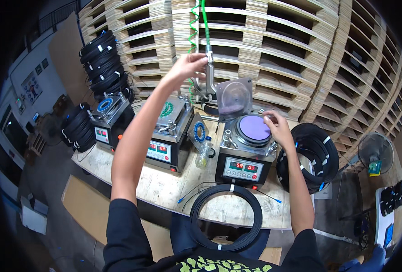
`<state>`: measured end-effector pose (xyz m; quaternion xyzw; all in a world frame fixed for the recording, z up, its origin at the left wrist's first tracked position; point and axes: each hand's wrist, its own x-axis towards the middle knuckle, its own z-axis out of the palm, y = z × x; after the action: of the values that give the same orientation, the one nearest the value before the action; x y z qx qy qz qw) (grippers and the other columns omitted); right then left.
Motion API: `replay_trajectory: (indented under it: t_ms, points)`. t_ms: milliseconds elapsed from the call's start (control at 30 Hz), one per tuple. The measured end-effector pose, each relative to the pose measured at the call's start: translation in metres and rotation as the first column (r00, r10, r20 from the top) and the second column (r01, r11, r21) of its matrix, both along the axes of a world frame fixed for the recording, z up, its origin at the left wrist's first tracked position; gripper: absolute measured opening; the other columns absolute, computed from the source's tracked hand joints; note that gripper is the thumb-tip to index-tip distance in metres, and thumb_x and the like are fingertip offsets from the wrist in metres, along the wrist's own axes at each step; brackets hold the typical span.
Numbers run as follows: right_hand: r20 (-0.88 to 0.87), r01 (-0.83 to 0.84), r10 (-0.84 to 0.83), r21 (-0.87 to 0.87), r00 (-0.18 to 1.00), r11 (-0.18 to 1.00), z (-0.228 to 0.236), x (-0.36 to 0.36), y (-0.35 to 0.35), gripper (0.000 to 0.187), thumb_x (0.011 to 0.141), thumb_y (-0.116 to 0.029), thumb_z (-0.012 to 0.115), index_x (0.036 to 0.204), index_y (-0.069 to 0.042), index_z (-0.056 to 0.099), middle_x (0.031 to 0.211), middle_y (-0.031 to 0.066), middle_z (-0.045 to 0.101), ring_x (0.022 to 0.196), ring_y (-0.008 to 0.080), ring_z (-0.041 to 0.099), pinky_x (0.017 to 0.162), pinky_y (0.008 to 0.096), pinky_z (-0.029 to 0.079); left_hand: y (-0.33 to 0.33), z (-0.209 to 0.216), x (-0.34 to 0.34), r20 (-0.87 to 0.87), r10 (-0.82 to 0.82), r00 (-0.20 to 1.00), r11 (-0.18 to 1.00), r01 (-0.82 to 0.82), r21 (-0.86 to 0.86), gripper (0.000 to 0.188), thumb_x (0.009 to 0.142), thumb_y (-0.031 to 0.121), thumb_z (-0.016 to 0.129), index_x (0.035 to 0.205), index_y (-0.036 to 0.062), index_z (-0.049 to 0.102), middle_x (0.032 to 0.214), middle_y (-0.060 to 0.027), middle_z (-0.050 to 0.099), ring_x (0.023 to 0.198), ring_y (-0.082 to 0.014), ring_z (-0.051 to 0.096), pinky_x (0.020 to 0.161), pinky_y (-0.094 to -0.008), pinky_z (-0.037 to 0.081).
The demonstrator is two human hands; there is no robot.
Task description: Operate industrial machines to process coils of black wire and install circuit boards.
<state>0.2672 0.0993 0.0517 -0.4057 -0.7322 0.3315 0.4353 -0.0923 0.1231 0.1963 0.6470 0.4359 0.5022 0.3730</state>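
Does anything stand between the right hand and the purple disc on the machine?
Nothing visible: the right hand is at the right edge of the purple disc, contact unclear. The raised cover stands behind the disc, not between.

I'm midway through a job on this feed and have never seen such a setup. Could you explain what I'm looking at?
There is no robot: these are a person's bare hands, seen from a fisheye camera worn on the head, so straight edges bend. The left hand is raised at a metal tool on a green hose; I can't tell whether its grip is closed. The right hand is at the edge of a purple disc atop a boxy machine with a lit display. A cover stands raised behind the disc. Two similar machines stand to the left on the wooden table. A black cable coil lies at its front edge; a thicker bundle is at right.
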Motion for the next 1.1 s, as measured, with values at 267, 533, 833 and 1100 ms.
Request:
replay_trajectory:
  t_ms: [267, 533, 833, 1100]
  points:
    - [0.094, 0.313, -0.385, 0.427, 0.918, 0.849, -0.047, -0.008, 0.001, 0.033, 0.085, 0.004, 0.049, 0.111, -0.007, 0.064, 0.095, 0.0191, 0.054, 0.095, 0.0368, 0.051, 0.089, 0.0446, 0.041, 0.1, -0.011, -0.069, 0.005, 0.38, 0.925, 0.919, -0.377, -0.12, 0.024, 0.092, 0.016, 0.066, 0.108, -0.0015, 0.066, 0.075, -0.0014, 0.058, 0.058, -0.0103, 0.053, 0.049, -0.0265, 0.047]
    - [0.155, 0.326, -0.419, 0.417, 0.895, 0.849, -0.046, -0.006, 0.004, 0.038, 0.081, 0.008, 0.047, 0.111, -0.009, 0.064, 0.088, 0.0181, 0.051, 0.089, 0.0359, 0.052, 0.084, 0.0448, 0.042, 0.175, -0.057, -0.079, -0.111, 0.66, 0.743, 0.726, -0.669, -0.161, 0.028, 0.085, 0.018, 0.07, 0.11, 0.0074, 0.066, 0.082, -0.0057, 0.063, 0.075, -0.0179, 0.057, 0.063, -0.0411, 0.047]
    - [0.132, 0.279, -0.362, 0.417, 0.923, 0.865, -0.054, -0.003, 0.013, 0.041, 0.084, 0.006, 0.044, 0.117, -0.01, 0.063, 0.097, 0.021, 0.056, 0.092, 0.0369, 0.054, 0.087, 0.0442, 0.043, 0.096, -0.135, -0.011, -0.038, 0.619, 0.785, 0.785, -0.616, 0.064, 0.072, 0.078, 0.018, 0.067, 0.141, 0.0007, 0.038, 0.121, -0.0266, 0.061, 0.112, -0.037, 0.061, 0.099, -0.0421, 0.047]
    - [0.129, 0.259, -0.325, 0.368, 0.937, 0.893, -0.052, -0.002, 0.009, 0.038, 0.089, 0.004, 0.044, 0.118, -0.011, 0.062, 0.098, 0.019, 0.056, 0.094, 0.0332, 0.055, 0.087, 0.0413, 0.044, -0.061, -0.297, 0.032, -0.807, 0.304, 0.505, 0.932, -0.333, 0.142, 0.045, 0.084, 0.022, 0.072, 0.123, 0.01, 0.053, 0.109, -0.0215, 0.062, 0.1, -0.0419, 0.064, 0.081, -0.0521, 0.053]
